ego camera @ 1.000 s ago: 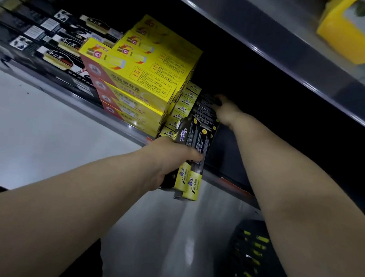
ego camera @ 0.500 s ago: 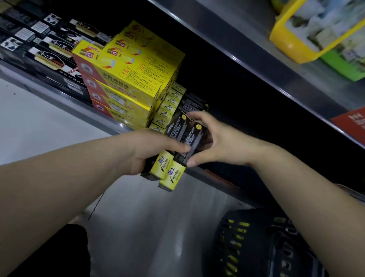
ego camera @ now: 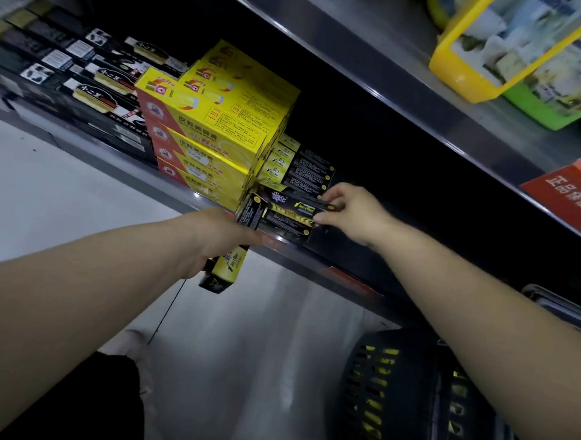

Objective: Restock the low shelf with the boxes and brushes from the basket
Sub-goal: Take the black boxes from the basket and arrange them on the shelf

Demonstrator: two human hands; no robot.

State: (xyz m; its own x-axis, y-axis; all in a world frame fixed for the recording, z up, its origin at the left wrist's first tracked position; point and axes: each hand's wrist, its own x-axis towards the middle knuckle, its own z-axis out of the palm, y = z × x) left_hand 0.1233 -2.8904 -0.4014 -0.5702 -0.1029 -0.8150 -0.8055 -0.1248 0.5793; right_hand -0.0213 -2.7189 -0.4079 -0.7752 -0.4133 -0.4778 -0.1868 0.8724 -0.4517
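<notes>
Right grip (ego camera: 355,214) pinches black box (ego camera: 290,207) above shelf (ego camera: 313,260); left grip (ego camera: 219,239) clasps second box (ego camera: 225,271).

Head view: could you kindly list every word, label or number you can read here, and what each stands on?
"正品保证": red sign, right edge of view.
"皮鞋美容膏", as far as I can tell: front of the top yellow box.
Too blurred to read: the gripped box in the left hand, the pinched box at the right hand, the black packs at far left.
</notes>
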